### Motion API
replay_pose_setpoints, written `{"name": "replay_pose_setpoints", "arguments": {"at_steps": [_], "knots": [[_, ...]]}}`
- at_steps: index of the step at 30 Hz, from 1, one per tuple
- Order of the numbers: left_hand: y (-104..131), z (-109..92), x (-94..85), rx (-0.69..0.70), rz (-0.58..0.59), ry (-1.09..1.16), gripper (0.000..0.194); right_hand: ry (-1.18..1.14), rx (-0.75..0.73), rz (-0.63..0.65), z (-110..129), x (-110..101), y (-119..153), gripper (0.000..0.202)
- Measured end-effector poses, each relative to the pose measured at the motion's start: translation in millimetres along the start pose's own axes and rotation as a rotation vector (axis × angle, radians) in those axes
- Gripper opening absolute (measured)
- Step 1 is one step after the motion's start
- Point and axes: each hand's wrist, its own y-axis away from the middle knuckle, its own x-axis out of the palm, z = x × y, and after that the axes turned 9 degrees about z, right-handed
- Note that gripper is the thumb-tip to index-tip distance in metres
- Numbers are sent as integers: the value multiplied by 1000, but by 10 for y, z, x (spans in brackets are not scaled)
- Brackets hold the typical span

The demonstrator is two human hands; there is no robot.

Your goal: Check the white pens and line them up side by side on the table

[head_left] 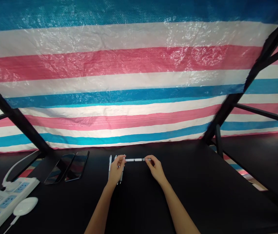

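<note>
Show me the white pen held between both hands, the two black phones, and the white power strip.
white pen (135, 160), head view, middle of barrel.
two black phones (67, 167), head view, where their screens meet.
white power strip (6, 200), head view, top face.

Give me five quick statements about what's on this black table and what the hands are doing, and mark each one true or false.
1. Both hands hold one white pen between them, the left hand at one end and the right hand at the other. True.
2. The pen is held upright. False: it lies level, crosswise.
3. More white pens lie on the table by the left hand. True.
4. Two dark phones lie right of the hands. False: they lie to the left.
5. A white power strip sits at the table's left edge. True.
</note>
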Motion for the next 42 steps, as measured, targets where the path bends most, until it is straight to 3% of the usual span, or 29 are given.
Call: {"name": "replay_pose_setpoints", "arguments": {"at_steps": [21, 25, 32, 42], "knots": [[9, -50, -14, 100, -56, -31, 23, 40, 49, 20, 15, -13, 7, 44], [17, -72, -27, 38, -37, -139, 29, 26, 29, 7, 23, -12, 5, 43], [4, -22, -20, 86, -4, -392, 39, 1, 12, 14, 7, -6, 5, 39], [8, -29, -8, 140, 18, -327, 30, 12, 17, 16, -18, -5, 5, 39]]}}
